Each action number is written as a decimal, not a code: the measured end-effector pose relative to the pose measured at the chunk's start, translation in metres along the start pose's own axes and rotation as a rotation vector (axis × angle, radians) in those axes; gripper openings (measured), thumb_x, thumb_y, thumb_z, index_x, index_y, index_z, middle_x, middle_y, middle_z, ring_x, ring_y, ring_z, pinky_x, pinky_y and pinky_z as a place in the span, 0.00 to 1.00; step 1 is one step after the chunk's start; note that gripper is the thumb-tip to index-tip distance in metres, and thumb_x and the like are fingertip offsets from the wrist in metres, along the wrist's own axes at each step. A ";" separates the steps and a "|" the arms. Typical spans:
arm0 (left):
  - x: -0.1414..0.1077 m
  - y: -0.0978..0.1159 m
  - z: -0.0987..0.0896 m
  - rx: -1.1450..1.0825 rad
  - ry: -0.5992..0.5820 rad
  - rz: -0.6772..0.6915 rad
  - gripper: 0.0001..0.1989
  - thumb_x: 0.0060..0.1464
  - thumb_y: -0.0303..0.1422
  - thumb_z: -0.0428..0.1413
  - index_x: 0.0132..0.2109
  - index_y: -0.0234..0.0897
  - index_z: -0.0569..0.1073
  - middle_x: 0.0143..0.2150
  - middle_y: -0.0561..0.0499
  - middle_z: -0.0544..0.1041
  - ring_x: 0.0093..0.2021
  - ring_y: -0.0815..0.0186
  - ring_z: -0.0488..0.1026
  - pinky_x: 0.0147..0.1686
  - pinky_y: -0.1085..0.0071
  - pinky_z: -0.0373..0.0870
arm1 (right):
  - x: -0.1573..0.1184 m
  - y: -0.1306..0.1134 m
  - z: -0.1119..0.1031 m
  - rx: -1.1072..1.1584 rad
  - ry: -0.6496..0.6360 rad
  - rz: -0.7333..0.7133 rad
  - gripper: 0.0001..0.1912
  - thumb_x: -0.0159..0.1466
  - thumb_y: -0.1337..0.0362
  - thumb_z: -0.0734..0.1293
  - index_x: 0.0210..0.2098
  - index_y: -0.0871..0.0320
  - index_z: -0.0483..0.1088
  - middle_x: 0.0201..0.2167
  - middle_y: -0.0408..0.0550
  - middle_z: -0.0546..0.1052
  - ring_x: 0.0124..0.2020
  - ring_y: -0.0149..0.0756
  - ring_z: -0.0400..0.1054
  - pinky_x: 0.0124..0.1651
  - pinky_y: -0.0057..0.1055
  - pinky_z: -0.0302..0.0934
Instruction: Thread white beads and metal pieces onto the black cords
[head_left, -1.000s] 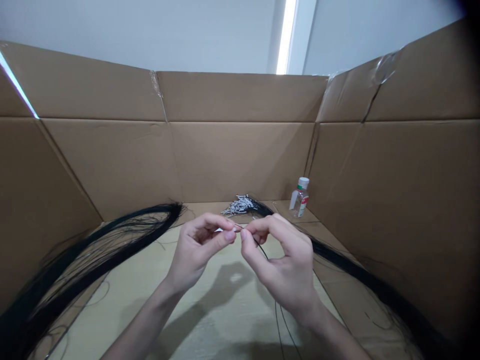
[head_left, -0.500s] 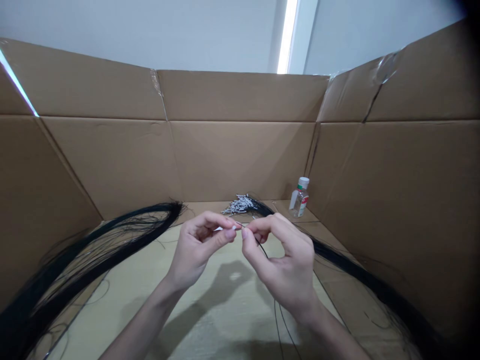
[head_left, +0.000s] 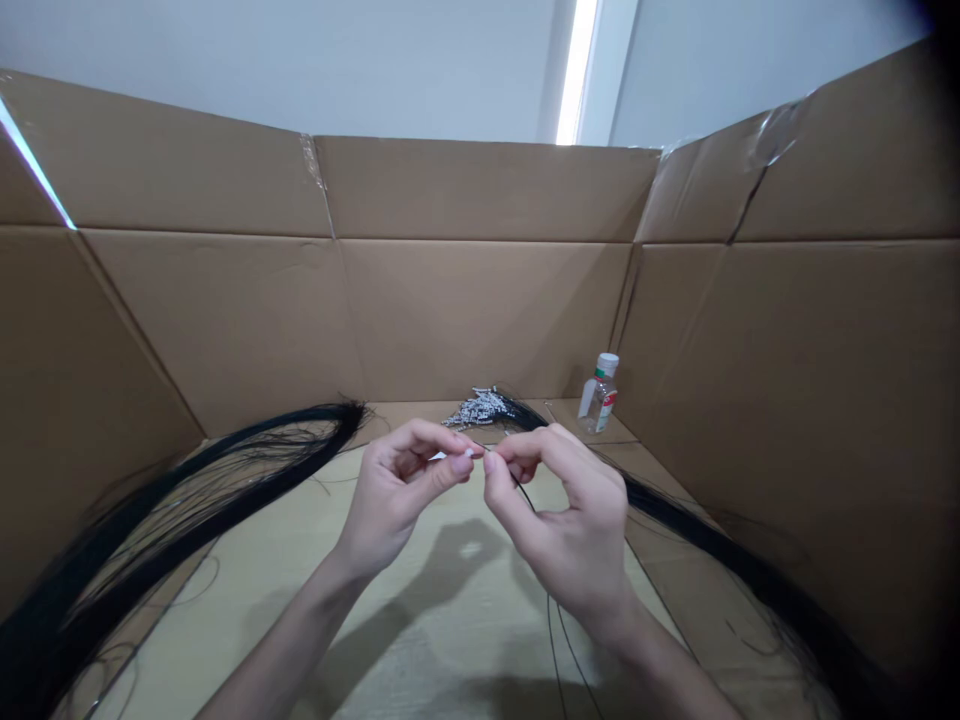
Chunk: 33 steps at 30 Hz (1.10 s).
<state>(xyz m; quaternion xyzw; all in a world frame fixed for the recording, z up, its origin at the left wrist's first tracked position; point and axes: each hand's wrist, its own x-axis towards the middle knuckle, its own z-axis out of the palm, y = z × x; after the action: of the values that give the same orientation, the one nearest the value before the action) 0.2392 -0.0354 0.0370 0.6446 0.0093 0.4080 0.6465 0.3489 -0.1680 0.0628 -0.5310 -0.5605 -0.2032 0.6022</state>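
Note:
My left hand (head_left: 401, 490) is closed, with thumb and forefinger pinching a tiny white piece (head_left: 469, 454) that looks like a bead; the fingertips hide most of it. My right hand (head_left: 570, 510) pinches a thin black cord (head_left: 523, 490) close to its end, a short way right of the white piece. Two strands of black cord hang below the right hand toward the near edge. Whether the cord's tip enters the white piece is too small to tell. Both hands are raised over the pale board, fingertips nearly meeting.
Bundled black cords (head_left: 247, 500) lie along the left. Another black bundle (head_left: 720, 545) runs down the right, its far end bearing a cluster of silvery-white pieces (head_left: 481, 408). A clear bottle (head_left: 598, 395) with a white cap stands at the back right. Cardboard walls (head_left: 487, 310) surround the pale board (head_left: 420, 640).
Almost nothing differs. Both hands keep their pinch on the white piece and the cord, and the view has shifted very slightly.

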 end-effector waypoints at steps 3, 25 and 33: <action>0.000 0.000 0.000 -0.015 0.004 -0.004 0.04 0.59 0.29 0.68 0.39 0.42 0.82 0.39 0.53 0.85 0.40 0.69 0.81 0.43 0.76 0.79 | 0.000 0.000 0.000 0.003 -0.003 0.002 0.09 0.66 0.74 0.69 0.31 0.57 0.70 0.26 0.38 0.73 0.29 0.28 0.66 0.35 0.30 0.61; 0.001 -0.002 0.002 -0.025 0.025 -0.005 0.03 0.58 0.30 0.69 0.39 0.39 0.82 0.40 0.49 0.85 0.41 0.64 0.82 0.43 0.70 0.80 | 0.000 0.000 0.001 -0.021 -0.016 -0.024 0.08 0.65 0.74 0.69 0.31 0.57 0.71 0.26 0.39 0.74 0.29 0.31 0.68 0.35 0.31 0.62; 0.002 0.004 0.004 0.041 0.022 0.042 0.03 0.59 0.29 0.68 0.39 0.43 0.83 0.39 0.54 0.85 0.40 0.70 0.82 0.42 0.79 0.79 | 0.000 0.002 0.002 -0.051 -0.010 -0.044 0.09 0.65 0.74 0.68 0.30 0.57 0.70 0.25 0.40 0.73 0.28 0.30 0.67 0.34 0.30 0.61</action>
<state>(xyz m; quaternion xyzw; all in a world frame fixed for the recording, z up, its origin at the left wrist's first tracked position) 0.2408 -0.0383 0.0422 0.6533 0.0114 0.4282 0.6243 0.3500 -0.1656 0.0612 -0.5347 -0.5696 -0.2283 0.5810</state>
